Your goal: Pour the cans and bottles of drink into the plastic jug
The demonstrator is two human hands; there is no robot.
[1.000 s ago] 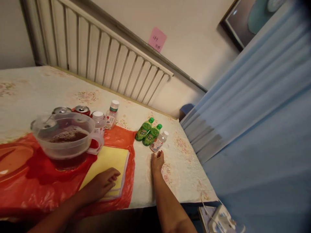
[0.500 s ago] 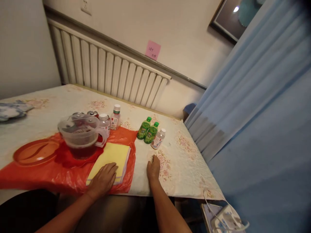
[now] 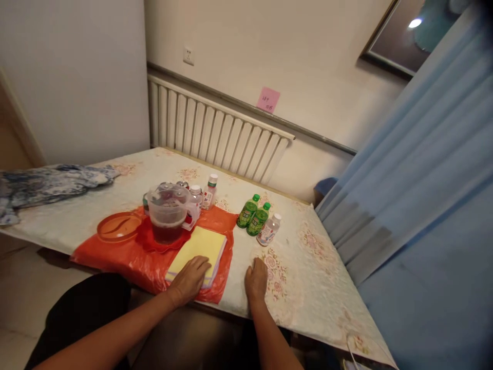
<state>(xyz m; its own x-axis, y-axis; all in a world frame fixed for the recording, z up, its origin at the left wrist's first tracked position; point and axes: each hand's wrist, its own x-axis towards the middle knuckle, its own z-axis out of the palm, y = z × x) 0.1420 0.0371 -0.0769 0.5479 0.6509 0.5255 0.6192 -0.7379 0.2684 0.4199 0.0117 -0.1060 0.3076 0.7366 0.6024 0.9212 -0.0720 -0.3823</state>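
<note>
My left hand (image 3: pixel 189 280) lies flat, fingers stretched, on the near right corner of a stack of yellow sheets (image 3: pixel 200 245) with pale lilac edges beneath; whether cloth or paper I cannot tell. The stack rests on red plastic sheeting (image 3: pixel 134 262). My right hand (image 3: pixel 256 280) rests on the table with its fingers curled in, and nothing shows in it. Beyond it stand two green-capped bottles (image 3: pixel 257 219) and a clear white-capped bottle (image 3: pixel 269 229). Left of the stack, a clear pitcher (image 3: pixel 168 211) with dark liquid stands on a red scalloped dish (image 3: pixel 154 243).
An orange round lid (image 3: pixel 118 226) lies left of the pitcher. Behind it are cans (image 3: pixel 182 185) and two white-capped bottles (image 3: pixel 209 192). A crumpled blue-and-white cloth (image 3: pixel 57 182) covers the table's left end. A blue curtain (image 3: pixel 416 205) hangs on the right; a radiator (image 3: pixel 215 133) stands behind.
The camera has turned left, so everything sits farther right in view and more of the patterned cloth shows. Both hands keep their places, the left on the yellow stack, the right on the table.
</note>
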